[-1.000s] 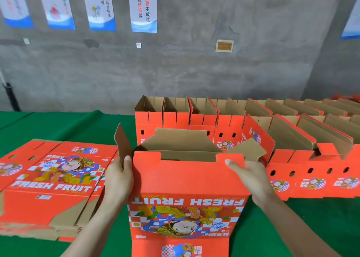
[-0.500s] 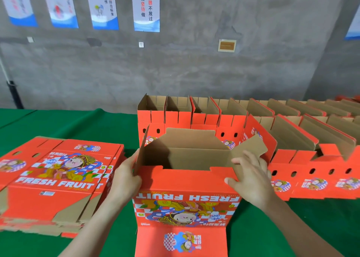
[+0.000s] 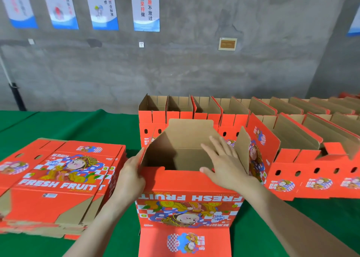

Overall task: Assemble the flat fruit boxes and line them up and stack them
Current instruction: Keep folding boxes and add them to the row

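Note:
A red "FRESH FRUIT" box [image 3: 187, 204] stands opened up in front of me on the green table, its brown inside showing. My left hand [image 3: 132, 175] holds its left wall at the upper corner, fingers wrapped round the edge near the left flap. My right hand [image 3: 224, 165] lies flat with straight fingers over the box's opening, by the right inner flap [image 3: 242, 147], which stands nearly upright. A stack of flat red boxes [image 3: 58, 179] lies to my left.
Rows of assembled open boxes [image 3: 292, 140] line the table from behind the held box out to the right. Green cloth [image 3: 78, 128] covers the table. A grey concrete wall with hanging posters [image 3: 146, 7] is behind.
The box moved slightly away from me and lower in view. My right hand left the front top edge and reached over the opening; the left flap has folded inward.

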### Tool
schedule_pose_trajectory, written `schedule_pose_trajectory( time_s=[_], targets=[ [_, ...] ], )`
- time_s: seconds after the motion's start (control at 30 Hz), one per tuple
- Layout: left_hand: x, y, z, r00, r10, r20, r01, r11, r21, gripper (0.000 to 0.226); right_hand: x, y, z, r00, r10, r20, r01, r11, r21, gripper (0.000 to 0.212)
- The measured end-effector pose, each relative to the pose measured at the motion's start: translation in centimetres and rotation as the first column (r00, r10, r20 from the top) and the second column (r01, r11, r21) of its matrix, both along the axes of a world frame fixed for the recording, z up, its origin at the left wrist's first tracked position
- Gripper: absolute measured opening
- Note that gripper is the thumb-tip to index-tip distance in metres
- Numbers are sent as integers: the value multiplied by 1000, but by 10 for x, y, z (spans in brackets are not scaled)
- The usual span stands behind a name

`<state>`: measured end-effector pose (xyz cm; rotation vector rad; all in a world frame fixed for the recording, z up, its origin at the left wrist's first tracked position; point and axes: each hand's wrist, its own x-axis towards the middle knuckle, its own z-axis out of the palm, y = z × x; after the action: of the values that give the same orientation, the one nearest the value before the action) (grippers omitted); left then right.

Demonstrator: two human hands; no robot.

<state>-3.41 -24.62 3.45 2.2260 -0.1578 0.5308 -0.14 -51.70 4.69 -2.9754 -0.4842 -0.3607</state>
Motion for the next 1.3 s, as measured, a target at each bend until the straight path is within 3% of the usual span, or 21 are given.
schedule_pose_trajectory(
  time_s=[0.1,0.2,0.37,0.43,0.53,0.63,0.73,0.83,0.87,0.93,0.97,1.0,1.07,1.17,1.3],
  targets=[
    [0,-1,-2,998,-55,-16,55,998,-9,96,12,-12,-9,988,-109,-113,106,994,-29,88],
    [1,-4,-8,993,-108,-48,109,994,19,92,15,-18,-11,985,-109,-131,102,993,-63,93],
    [10,-4,-8,925,-169,-341,227,964,137,60,15,-23,-10,987,-103,-123,95,993,-66,91],
    [21,-7,1,945,-142,-295,187,974,131,41,14,-24,-10,988,-96,-118,89,994,-59,90],
    [40,-10,17,972,-140,-186,142,990,-5,20,12,-25,-9,990,-88,-107,84,995,-46,89],
    [50,-10,24,908,-310,-281,263,945,-193,48,7,-24,-7,993,-92,-75,91,996,-16,88],
    [57,-10,20,908,-316,-274,258,939,-227,60,-4,-25,-6,977,-109,184,89,989,114,86],
    [61,-8,16,919,-301,-255,237,938,-254,63,-10,-40,-1,796,-331,507,70,882,465,89],
    [63,-8,14,920,-300,-254,233,937,-261,64,-11,-49,1,759,-423,495,67,807,586,92],
    [65,-9,11,918,-300,-260,218,928,-301,65,-7,-70,4,854,-456,250,82,593,801,96],
    [66,-11,10,915,-308,-260,212,916,-341,65,-6,-76,3,924,-373,88,120,500,858,92],
    [66,-12,9,913,-318,-255,206,900,-384,64,-6,-79,0,970,-239,-39,154,482,863,82],
    [68,-16,8,909,-332,-253,191,869,-457,63,-11,-74,-10,994,-36,-107,107,604,789,65],
    [70,-21,12,903,-334,-271,152,837,-525,62,-17,-55,-21,1000,25,-12,-9,713,701,81],
    [66,-17,32,906,-334,-261,135,811,-570,61,-27,-44,-4,998,61,15,-51,665,745,85]
  ],
)
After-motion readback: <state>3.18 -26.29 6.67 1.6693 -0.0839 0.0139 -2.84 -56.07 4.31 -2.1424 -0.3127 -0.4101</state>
